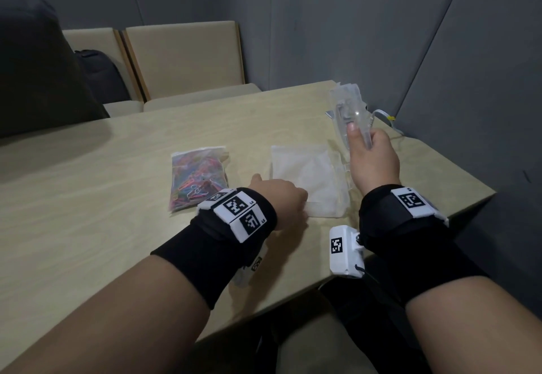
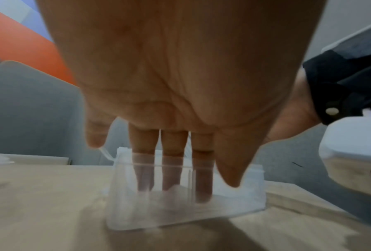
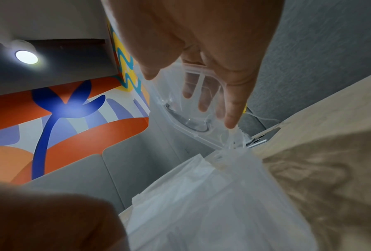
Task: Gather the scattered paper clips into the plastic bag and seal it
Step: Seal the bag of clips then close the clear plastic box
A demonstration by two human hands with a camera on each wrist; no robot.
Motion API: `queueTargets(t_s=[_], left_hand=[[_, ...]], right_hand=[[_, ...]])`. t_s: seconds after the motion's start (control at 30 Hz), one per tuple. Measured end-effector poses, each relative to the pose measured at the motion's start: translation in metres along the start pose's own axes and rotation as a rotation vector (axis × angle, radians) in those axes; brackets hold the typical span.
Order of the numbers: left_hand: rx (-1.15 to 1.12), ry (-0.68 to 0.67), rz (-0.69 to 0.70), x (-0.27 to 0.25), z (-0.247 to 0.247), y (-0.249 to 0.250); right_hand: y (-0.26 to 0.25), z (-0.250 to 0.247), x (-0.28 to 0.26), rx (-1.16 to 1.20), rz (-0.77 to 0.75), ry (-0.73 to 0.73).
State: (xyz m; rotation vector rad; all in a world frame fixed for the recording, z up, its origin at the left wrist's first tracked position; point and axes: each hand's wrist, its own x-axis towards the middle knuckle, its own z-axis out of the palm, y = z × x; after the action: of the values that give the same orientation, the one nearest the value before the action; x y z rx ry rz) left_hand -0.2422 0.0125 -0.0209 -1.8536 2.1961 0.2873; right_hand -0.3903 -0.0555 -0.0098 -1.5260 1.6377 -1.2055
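A clear plastic bag point(image 1: 198, 177) packed with coloured paper clips lies on the table point(image 1: 88, 197), left of my hands. To its right sits a clear plastic box point(image 1: 311, 180) point(image 2: 180, 212) point(image 3: 223, 203) with white bags inside. My left hand point(image 1: 281, 197) point(image 2: 201, 190) holds the box's near-left wall, with the thumb on the outside and the fingers point(image 2: 171, 169) showing through the plastic. My right hand point(image 1: 366, 139) point(image 3: 212, 101) grips a clear lid point(image 1: 347, 104) point(image 3: 180, 105), raised and tilted above the box's far right side.
Two beige chairs point(image 1: 184, 60) stand behind the table, one with a dark backpack point(image 1: 99, 74) on it. A white cable point(image 1: 384, 115) runs off the back right corner. Grey wall panels close in the right side. The table's right edge point(image 1: 469, 203) is near my right wrist.
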Motion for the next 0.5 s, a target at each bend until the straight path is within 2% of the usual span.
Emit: queueTargets(t_s=[0.23, 0.37, 0.5], left_hand=[[-0.058, 0.062, 0.023, 0.004, 0.003, -0.003], [-0.036, 0.117, 0.018, 0.008, -0.001, -0.002], [0.0, 0.054, -0.025, 0.019, 0.004, -0.002]], right_hand=[[0.002, 0.0, -0.004, -0.073, -0.089, -0.015], [0.004, 0.0, -0.006, -0.068, -0.087, -0.012], [0.004, 0.0, -0.009, -0.066, -0.078, -0.024]])
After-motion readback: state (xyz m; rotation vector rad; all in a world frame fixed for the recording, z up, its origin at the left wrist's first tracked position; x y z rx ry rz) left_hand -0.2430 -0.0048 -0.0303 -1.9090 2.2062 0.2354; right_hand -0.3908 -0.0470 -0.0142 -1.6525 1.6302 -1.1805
